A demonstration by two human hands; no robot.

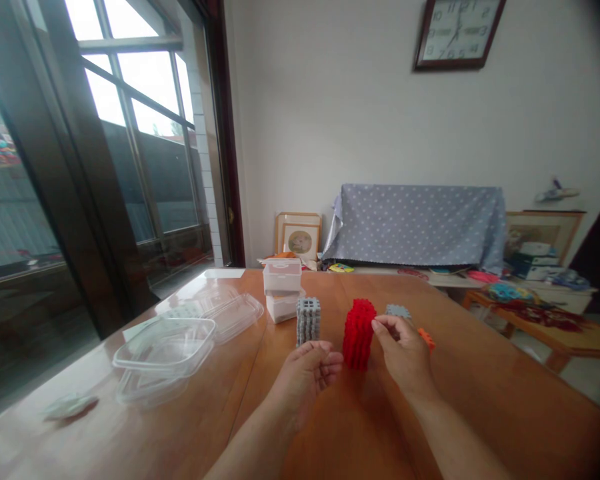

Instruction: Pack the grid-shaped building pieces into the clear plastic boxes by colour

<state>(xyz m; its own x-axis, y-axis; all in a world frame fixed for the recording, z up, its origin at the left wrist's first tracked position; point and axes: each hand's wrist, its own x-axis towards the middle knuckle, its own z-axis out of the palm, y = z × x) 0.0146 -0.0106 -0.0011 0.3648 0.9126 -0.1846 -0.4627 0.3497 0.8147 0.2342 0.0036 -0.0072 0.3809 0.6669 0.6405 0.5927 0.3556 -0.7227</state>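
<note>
A tall stack of red interlocking plastic pieces (359,335) stands on the table in front of me, a little uneven along its side. My right hand (403,347) is closed in a pinch at the stack's upper right edge, thumb and forefinger against it. To the left of the stack, my left hand (313,367) is loosely curled with its fingers apart and nothing visible in it. Just behind that hand rises a stack of grey square pieces (309,320). Beyond my right hand lie a grey piece (397,311) and an orange piece (427,339), both partly hidden.
Two small white plastic boxes (282,277) are stacked behind the grey pieces. Clear plastic containers (165,343) and lids (233,317) lie on the left of the wooden table (220,440). A small pale packet (69,405) is near the left edge. A low bench (575,333) stands right.
</note>
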